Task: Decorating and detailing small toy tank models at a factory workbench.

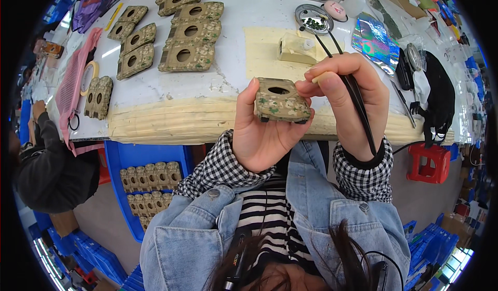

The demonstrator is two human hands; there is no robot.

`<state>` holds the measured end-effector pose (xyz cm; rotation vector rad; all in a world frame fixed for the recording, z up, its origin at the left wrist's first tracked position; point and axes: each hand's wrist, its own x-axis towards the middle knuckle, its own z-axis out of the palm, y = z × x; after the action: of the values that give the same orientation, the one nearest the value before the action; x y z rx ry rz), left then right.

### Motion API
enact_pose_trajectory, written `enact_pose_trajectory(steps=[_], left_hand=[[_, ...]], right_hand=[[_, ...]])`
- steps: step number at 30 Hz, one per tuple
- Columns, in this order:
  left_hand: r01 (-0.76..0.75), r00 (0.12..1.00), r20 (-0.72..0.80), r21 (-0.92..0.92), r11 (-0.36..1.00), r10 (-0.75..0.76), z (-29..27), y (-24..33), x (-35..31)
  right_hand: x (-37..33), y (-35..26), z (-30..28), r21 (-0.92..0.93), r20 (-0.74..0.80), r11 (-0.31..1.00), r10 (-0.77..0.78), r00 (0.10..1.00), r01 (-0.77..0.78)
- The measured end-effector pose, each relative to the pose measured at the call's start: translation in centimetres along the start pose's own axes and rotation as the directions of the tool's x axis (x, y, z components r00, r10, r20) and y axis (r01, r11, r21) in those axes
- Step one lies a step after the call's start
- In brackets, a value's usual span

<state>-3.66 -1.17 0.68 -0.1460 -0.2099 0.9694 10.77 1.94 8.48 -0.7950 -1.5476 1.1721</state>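
Observation:
My left hand (264,146) holds a camouflage model tank hull (282,104) above the table's front edge, fingers and thumb at its sides. An oval hole shows in the hull's top. My right hand (358,96) is closed around black tweezers (358,104), whose tips point away toward a round metal dish. Its thumb and forefinger also pinch a small pale yellow bit (322,77), too small to name, close to the hull's right side. The dish (314,19) contains small dark green pieces. Nearer than the dish stands a tape-covered holder (296,49) with a white nozzle.
Several more camouflage hulls (189,57) stand in rows at the left. A blue tray (120,158) below the table holds others. Pink mesh (78,75) and a tape roll (89,78) lie far left; holographic film (374,42) lies right. A co-worker's dark sleeve (49,151) shows left.

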Motion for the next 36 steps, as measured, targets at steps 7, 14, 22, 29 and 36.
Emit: enact_pose_trajectory(steps=[7, 14, 22, 29, 36], left_hand=[[0.003, 1.000, 0.009, -0.003, 1.000, -0.003, 0.0, 0.0, 0.1], [0.001, 1.000, 0.016, 0.002, 1.000, -0.001, -0.1, 0.0, 0.1], [0.012, 1.000, 0.015, -0.009, 1.000, -0.012, 0.0, 0.1, 0.1], [0.000, 1.000, -0.008, -0.035, 0.999, -0.001, 0.0, 0.2, 0.0], [0.014, 1.000, 0.014, -0.030, 0.999, -0.014, -0.1, 0.2, 0.1]], right_hand=[[0.0, 0.2, -0.1, -0.002, 0.014, 1.000, -0.007, 1.000, 0.007], [0.0, 0.2, 0.0, -0.002, 0.009, 1.000, -0.012, 1.000, 0.012], [0.2, 0.5, -0.2, 0.046, -0.025, 0.999, -0.007, 1.000, 0.008], [3.1, 3.0, -2.8, -0.406, -0.222, 0.881, -0.353, 0.909, 0.242], [4.7, 4.7, -3.1, -0.807, -0.003, 0.493, -0.555, 0.832, 0.325]])
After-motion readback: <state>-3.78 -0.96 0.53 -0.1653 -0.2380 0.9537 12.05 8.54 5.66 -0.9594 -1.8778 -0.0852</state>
